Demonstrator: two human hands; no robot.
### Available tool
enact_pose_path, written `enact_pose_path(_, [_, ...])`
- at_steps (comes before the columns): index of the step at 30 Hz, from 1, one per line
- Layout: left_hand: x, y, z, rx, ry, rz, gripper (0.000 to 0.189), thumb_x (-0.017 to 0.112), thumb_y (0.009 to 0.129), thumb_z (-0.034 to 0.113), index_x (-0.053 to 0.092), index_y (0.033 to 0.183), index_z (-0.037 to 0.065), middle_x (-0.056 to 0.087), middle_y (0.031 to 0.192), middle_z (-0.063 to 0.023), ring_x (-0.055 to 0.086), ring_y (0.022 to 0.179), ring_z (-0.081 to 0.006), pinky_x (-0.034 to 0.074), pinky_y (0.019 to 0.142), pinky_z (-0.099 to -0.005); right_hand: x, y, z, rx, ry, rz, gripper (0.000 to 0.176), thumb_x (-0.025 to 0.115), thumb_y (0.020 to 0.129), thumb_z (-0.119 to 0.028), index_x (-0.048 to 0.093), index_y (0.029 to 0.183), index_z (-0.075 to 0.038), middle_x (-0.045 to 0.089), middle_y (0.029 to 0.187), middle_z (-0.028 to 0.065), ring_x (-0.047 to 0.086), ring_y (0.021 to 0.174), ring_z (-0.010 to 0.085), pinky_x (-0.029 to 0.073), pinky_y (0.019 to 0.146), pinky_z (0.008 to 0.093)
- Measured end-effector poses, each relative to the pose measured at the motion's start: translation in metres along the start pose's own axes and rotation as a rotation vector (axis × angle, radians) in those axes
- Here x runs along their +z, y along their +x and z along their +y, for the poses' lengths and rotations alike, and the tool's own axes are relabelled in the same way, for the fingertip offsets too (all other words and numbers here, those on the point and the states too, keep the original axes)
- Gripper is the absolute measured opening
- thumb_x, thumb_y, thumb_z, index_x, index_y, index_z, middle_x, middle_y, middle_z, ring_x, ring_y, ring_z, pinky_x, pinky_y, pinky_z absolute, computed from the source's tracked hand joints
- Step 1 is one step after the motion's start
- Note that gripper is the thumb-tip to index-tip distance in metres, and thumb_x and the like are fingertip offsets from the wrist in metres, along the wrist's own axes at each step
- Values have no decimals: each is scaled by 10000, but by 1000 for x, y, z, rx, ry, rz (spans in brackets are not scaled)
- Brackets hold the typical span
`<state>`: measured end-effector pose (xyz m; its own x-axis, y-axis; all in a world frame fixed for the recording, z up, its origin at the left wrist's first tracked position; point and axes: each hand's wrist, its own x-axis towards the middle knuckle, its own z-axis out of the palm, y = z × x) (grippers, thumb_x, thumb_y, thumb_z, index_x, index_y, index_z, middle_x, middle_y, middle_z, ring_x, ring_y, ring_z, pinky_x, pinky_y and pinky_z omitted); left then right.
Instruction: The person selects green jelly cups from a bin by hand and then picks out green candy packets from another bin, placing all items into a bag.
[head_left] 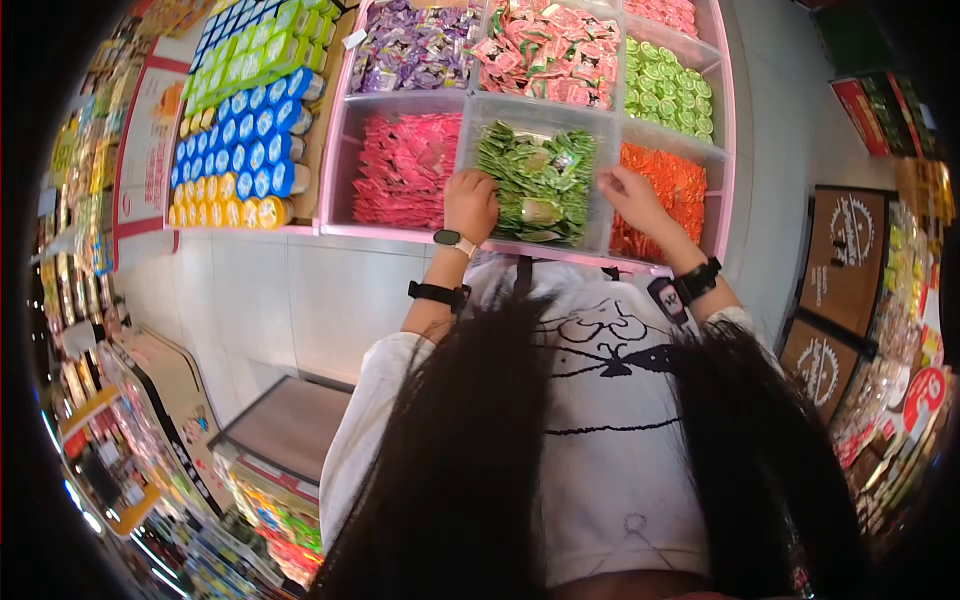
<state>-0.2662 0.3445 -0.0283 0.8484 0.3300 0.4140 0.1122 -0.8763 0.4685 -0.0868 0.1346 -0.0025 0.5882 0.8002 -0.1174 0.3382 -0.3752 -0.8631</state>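
My left hand [471, 203] is closed, with fingers curled at the divider between the dark pink packets [405, 170] and the green packets [540, 175]. Its fingertips are hidden, so I cannot see what is in them. On the other side of the green packets, my right hand [632, 196] is closed with bent fingers at the bin's right wall, beside the orange-red packets [680, 185]. Anything between those fingers is too small to make out. The green packets lie in a loose pile in the clear plastic bin [545, 112] between both hands.
Behind are bins of purple packets [415, 45], pink packets [555, 50] and round green-lidded cups [665, 90]. A pink rim [400, 234] edges the display. Blue-lidded cups [250, 125] stand in rows at left. Brown boxes [840, 260] stand on the right.
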Motion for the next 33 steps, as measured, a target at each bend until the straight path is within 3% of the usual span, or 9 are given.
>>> enact_pose_path(5, [-12,14,-38,149,-18,-167,293,522,570,-2,542,858,47,495,959,-113,461,913,-283,359,758,-393,74,96,13,205,-29,-166,424,542,744,-110,407,1125,13,567,816,86,551,740,146,447,625,261])
enact_pose_path(8, [-14,13,-44,133,-31,-232,460,469,589,-27,483,1041,54,430,1096,-165,425,1000,-309,322,832,-421,107,135,13,632,362,-105,470,526,736,-63,357,1167,23,541,887,140,558,735,182,460,588,277])
enact_pose_path(11, [-14,13,-46,133,-7,-202,494,485,581,-14,463,1069,60,402,1130,-162,393,1035,-306,292,874,-421,142,155,30,755,628,26,516,494,720,-1,305,1200,9,537,784,183,567,661,200,446,507,268])
enact_pose_path(12, [-15,13,-47,118,-41,-212,520,475,572,-20,448,1085,62,381,1150,-154,356,1067,-314,273,889,-429,151,157,24,784,728,118,404,462,716,28,383,1113,16,501,755,156,530,599,195,443,514,283])
enact_pose_path(16, [-15,16,-50,71,-68,-333,525,470,557,-24,461,1074,66,390,1134,-130,330,1087,-310,270,895,-434,161,170,40,853,814,84,165,445,705,45,413,850,-26,413,749,79,451,625,189,436,576,312])
enact_pose_path(22, [-11,21,-47,10,-86,-328,527,467,548,-47,494,1054,98,406,1130,-105,325,1082,-326,284,891,-433,178,179,35,795,667,16,73,459,692,-59,473,753,-21,461,696,86,458,622,219,392,593,335])
enact_pose_path(26, [-8,20,-44,-3,-73,-326,501,463,552,-44,513,1027,104,426,1118,-88,329,1082,-326,288,890,-429,177,178,27,826,1125,66,99,462,686,-100,499,740,-26,518,731,116,477,656,243,383,622,353])
enact_pose_path(32, [-8,21,-45,-4,-54,-342,474,468,542,-35,533,992,96,459,1077,-82,341,1080,-324,302,880,-429,181,177,32,821,1391,152,118,473,675,-112,493,742,-17,518,714,116,468,654,248,383,635,362])
enact_pose_path(33, [-8,22,-44,-6,-46,-333,457,468,541,-22,542,977,92,466,1064,-84,351,1076,-317,308,872,-431,186,176,37,803,1256,189,136,471,668,-103,494,756,-2,522,718,124,475,654,252,386,631,361])
